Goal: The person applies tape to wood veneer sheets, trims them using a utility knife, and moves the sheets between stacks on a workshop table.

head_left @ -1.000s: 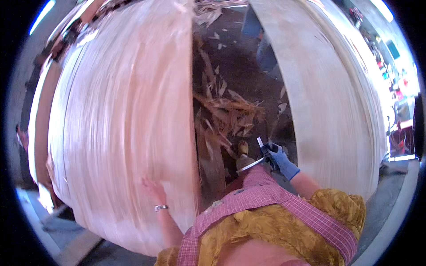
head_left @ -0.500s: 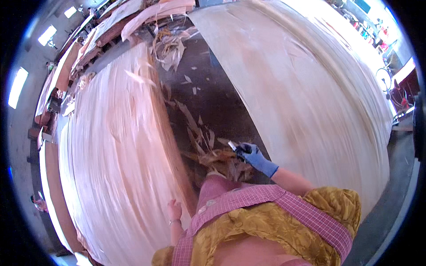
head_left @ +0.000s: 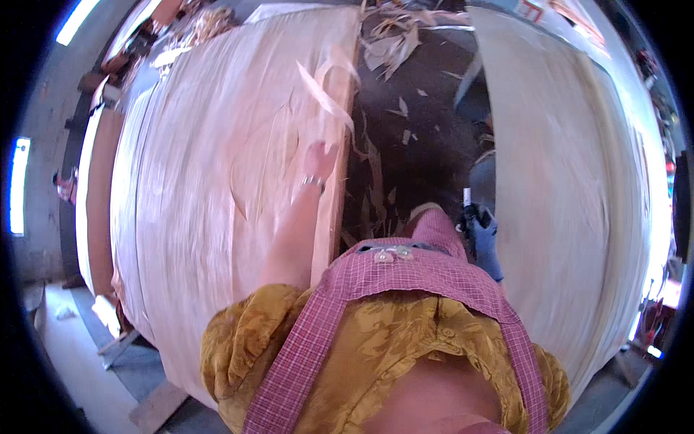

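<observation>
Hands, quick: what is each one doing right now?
Left hand: open, flat on the veneer sheet.
Right hand: gloved, closed on a small knife.

- a veneer stack [head_left: 217, 188] lies on the left, a second veneer stack [head_left: 571, 181] on the right.
- between them runs a floor strip [head_left: 426, 145] strewn with veneer scraps [head_left: 376, 181].
- the left hand [head_left: 318, 160] rests on the left stack's inner edge.

A wood veneer workshop — stacked veneer sheets [head_left: 217, 166], wood scraps [head_left: 376, 173] across the floor [head_left: 426, 123].
</observation>
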Demonstrator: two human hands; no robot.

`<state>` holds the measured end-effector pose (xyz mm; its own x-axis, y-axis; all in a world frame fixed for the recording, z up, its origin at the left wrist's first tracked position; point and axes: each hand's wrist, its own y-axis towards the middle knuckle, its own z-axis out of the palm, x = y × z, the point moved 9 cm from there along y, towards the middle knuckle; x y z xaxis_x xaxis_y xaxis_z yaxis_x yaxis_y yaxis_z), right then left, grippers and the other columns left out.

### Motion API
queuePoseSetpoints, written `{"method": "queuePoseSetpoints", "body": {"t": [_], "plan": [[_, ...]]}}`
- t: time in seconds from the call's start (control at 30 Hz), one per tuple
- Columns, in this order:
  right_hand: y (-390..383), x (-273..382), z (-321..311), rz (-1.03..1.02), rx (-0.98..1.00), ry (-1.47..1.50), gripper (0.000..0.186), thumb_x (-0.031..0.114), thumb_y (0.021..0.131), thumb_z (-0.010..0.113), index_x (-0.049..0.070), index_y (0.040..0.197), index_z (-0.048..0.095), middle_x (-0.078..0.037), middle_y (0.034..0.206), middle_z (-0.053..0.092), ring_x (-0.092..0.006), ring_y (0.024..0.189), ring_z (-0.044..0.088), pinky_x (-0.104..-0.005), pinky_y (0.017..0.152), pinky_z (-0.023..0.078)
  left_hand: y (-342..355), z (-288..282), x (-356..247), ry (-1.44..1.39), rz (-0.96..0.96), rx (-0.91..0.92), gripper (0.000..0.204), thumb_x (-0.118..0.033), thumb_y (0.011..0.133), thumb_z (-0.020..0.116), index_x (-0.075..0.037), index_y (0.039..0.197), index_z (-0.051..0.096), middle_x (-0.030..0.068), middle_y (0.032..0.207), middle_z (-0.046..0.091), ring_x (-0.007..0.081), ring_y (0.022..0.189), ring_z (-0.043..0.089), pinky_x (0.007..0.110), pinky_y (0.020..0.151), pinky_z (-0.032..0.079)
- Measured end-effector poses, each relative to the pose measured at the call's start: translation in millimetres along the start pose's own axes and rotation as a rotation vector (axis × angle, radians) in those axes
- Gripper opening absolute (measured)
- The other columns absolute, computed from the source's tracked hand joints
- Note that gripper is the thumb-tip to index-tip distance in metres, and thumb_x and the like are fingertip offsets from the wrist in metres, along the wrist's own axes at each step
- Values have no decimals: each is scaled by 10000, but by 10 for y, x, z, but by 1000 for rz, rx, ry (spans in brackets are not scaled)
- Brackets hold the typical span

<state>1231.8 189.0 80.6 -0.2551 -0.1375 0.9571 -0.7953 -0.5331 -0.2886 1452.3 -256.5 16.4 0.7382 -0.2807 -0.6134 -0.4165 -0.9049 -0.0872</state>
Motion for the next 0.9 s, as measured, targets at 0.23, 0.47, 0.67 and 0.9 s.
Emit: {"method": "queuePoseSetpoints", "body": {"t": [0.23, 0.47, 0.67, 0.9], "plan": [[2215, -95, 137, 208, -11, -87, 116, 202, 911, 629, 94, 869, 635, 34, 661, 557, -48, 552, 488, -208, 484, 359, 1826, 520, 86, 443, -366, -251, 612, -481, 808, 610, -42, 1232, 557, 235, 1306, 508, 383, 1247, 446, 462, 1061, 310], [4719, 1115, 729, 179, 44, -43, 105, 174, 909, 623, 74, 906, 653, 21, 704, 602, -50, 569, 523, -207, 513, 403, 2494, 982, -1220, -215, 36, 96, 96, -112, 868, 583, -36, 896, 532, 108, 781, 530, 231, 758, 523, 351, 661, 441], [6538, 2101, 954, 5, 96, 102, 138, 166, 912, 624, 48, 973, 663, 6, 786, 647, -58, 641, 570, -201, 544, 421, 3912, 1545, -2274, -175, 143, 189, 116, -114, 885, 569, -35, 932, 498, 111, 771, 555, 188, 715, 551, 349, 628, 451], [8215, 2618, 596, -18, -169, 354, 198, 194, 914, 609, 57, 1049, 659, -9, 879, 662, -91, 736, 594, -240, 603, 474, 6843, 2513, -4180, -127, 532, 271, 126, -127, 924, 461, -51, 1006, 519, 169, 781, 610, 338, 691, 605, 433, 620, 453]]}}
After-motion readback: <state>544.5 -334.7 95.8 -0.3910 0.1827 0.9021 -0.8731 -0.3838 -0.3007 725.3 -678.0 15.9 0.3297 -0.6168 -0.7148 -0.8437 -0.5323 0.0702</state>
